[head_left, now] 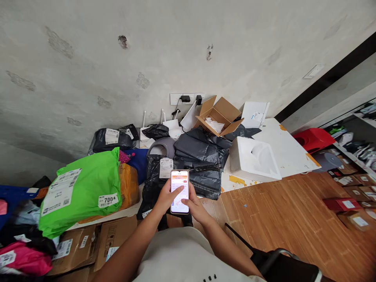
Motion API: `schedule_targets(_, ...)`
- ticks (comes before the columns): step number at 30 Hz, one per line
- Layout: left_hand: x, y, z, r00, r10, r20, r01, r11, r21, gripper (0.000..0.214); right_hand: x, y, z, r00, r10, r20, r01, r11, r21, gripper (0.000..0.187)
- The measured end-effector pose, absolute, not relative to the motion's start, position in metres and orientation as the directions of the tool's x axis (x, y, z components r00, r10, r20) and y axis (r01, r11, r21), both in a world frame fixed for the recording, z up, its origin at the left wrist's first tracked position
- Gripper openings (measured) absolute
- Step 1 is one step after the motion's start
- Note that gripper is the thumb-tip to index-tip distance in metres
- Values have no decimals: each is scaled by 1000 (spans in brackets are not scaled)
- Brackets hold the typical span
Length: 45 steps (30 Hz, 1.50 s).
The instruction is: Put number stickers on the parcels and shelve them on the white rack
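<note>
A smartphone point(179, 205) with a lit screen stands upright in the middle, held from both sides. My left hand point(166, 198) grips its left edge, with the thumb over the screen. My right hand point(194, 203) wraps the right edge, its thumb also on the glass lower down. Text on the screen is too small to read. Just beyond the phone lie a black parcel with a white label point(166, 168) and a stack of folded black plastic bags point(199, 150).
A white table point(286, 150) runs along the wall, bearing a white foam box point(254, 166) and an open cardboard box point(221, 113). Left are a bright green parcel point(85, 184) and cardboard boxes point(79, 246). A black chair point(282, 266) stands at lower right on the wooden floor point(264, 211).
</note>
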<state>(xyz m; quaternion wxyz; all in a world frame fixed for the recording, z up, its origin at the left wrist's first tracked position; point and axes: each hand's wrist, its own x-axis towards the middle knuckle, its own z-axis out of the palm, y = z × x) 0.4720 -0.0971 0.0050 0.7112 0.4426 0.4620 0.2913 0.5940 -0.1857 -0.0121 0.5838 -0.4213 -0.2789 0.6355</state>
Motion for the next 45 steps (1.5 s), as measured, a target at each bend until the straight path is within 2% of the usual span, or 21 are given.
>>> schedule_targets(6, 486, -100, 0, 260, 869, -422, -28, 443, 896, 63, 586, -187, -24, 27, 979, -203, -526, -159, -836, 70)
schedule_targets(12, 476, -94, 3, 367, 786, -497, -122, 570, 812, 56, 587, -185, -36, 137, 969, -206, -586, -88, -806, 64)
schedule_targets(17, 469, -82, 2, 397, 748, -532, -101, 612, 784, 55, 586, -184, -33, 129, 968, -215, -593, -98, -799, 64)
schedule_targets(28, 472, -82, 5, 351, 762, -544, -71, 601, 796, 57, 591, -188, -36, 144, 976, -162, -495, -71, -866, 66)
schedule_targets(39, 476, -82, 2, 328, 772, -545, 36, 566, 824, 67, 595, -192, -33, 136, 976, -170, -506, -79, -859, 65)
schedule_targets(42, 479, -87, 3, 334, 789, -516, 68, 526, 848, 69, 597, -191, -30, 121, 958, -262, -596, -140, -790, 67)
schedule_targets(45, 471, -98, 17, 304, 865, -399, 67, 398, 915, 67, 611, -187, -48, 83, 901, -426, -700, -252, -668, 72)
